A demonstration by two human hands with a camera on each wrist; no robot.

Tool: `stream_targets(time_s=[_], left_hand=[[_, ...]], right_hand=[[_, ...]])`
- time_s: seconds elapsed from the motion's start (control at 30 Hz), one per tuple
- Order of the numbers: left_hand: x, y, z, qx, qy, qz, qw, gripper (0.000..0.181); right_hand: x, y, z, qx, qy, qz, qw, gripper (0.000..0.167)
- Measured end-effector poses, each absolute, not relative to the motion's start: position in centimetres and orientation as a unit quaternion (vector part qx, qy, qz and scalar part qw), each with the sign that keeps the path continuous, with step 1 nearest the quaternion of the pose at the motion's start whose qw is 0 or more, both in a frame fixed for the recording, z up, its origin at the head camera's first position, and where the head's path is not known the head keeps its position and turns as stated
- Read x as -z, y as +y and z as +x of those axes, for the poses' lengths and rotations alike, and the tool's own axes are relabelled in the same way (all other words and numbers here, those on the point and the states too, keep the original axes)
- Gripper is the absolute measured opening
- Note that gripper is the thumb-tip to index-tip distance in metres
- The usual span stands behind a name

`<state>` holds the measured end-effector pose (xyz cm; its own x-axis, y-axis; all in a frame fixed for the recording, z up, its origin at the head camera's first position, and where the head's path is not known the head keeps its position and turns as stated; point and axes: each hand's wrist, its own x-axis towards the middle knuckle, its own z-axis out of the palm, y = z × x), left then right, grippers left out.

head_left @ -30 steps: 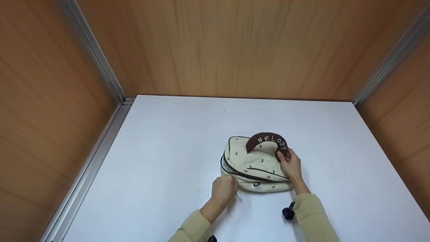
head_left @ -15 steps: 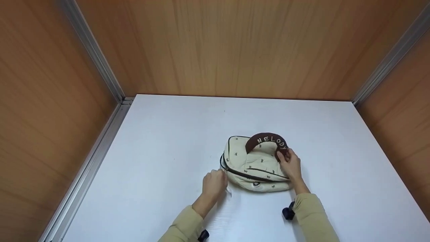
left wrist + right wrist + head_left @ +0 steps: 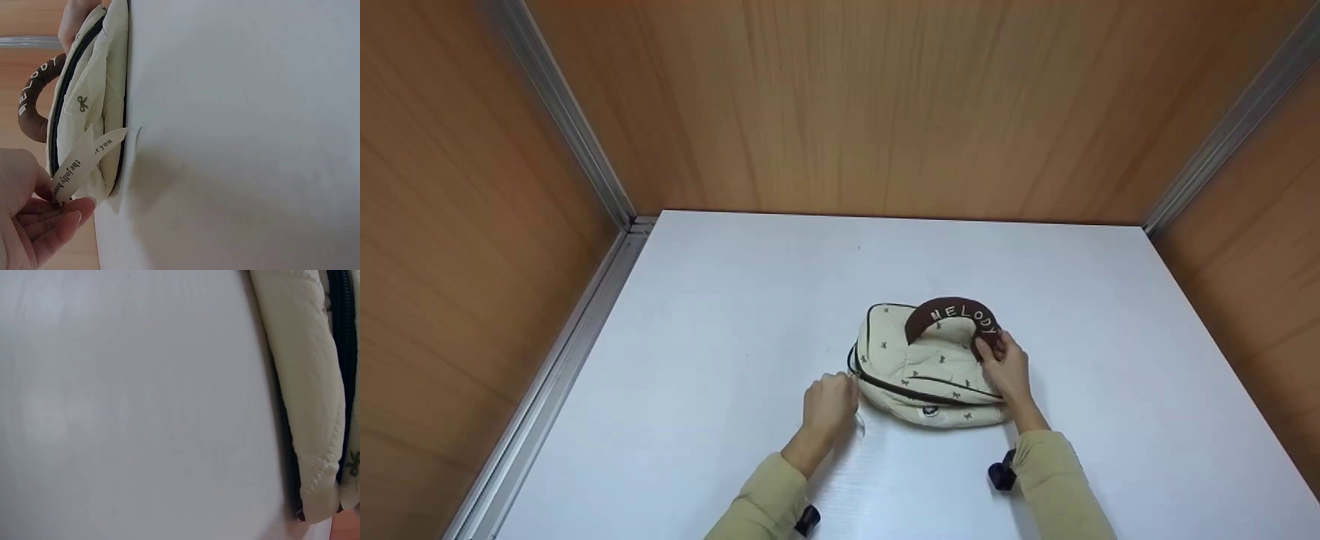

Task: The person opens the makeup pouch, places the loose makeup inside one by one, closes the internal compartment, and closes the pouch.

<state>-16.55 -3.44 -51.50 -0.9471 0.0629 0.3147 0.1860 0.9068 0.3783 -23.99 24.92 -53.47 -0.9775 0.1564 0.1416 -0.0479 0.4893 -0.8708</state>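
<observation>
A cream bag (image 3: 885, 341) with small bow prints and dark piping lies on the white table. My right hand (image 3: 1009, 375) grips one end of its brown curved handle (image 3: 952, 306), lettered MELODY. At the bag's left front corner, my left hand (image 3: 829, 405) pinches a printed ribbon tag (image 3: 77, 166) between thumb and fingers. The left wrist view shows the dark zipper (image 3: 54, 129) running along the bag's side to those fingertips. Whether the ribbon is tied to a zipper slider is hidden by the fingers. In the right wrist view only the bag's side (image 3: 306, 382) shows clearly.
The white table (image 3: 735, 300) spreads around the bag. Wood-grain panels (image 3: 847, 105) stand behind it and at both sides, with metal rails (image 3: 577, 112) at the corners. A dark wrist device (image 3: 1002, 472) hangs by the right sleeve.
My left hand has moved left and slightly up along the bag's front edge, pinching the ribbon, and slowed at the left corner. My right hand has kept its hold on the handle.
</observation>
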Motion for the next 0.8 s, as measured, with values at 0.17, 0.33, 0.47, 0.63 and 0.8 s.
stream_targets(time_s=[0.17,0.33,0.47,0.63,0.8], left_hand=[[51.8,-3.3,-16.7,0.207,-0.966,-0.067,0.140,0.026],[52.1,-3.1,-16.5,0.196,-0.966,-0.071,0.150,0.025],[52.4,-3.0,-16.4,0.199,-0.963,-0.080,0.162,0.025],[52.5,-3.0,-16.4,0.207,-0.958,-0.092,0.179,0.025],[52.7,-3.0,-16.4,0.214,-0.955,-0.100,0.178,0.025]], right_hand=[[53.2,25.2,-23.9,-0.504,-0.858,-0.033,0.093,0.041],[53.2,25.2,-23.9,-0.505,-0.859,-0.031,0.079,0.046],[53.0,25.2,-23.9,-0.506,-0.859,-0.029,0.068,0.049],[52.5,25.2,-23.7,-0.508,-0.859,-0.021,0.055,0.053],[51.7,25.3,-23.4,-0.501,-0.864,0.000,0.053,0.050]])
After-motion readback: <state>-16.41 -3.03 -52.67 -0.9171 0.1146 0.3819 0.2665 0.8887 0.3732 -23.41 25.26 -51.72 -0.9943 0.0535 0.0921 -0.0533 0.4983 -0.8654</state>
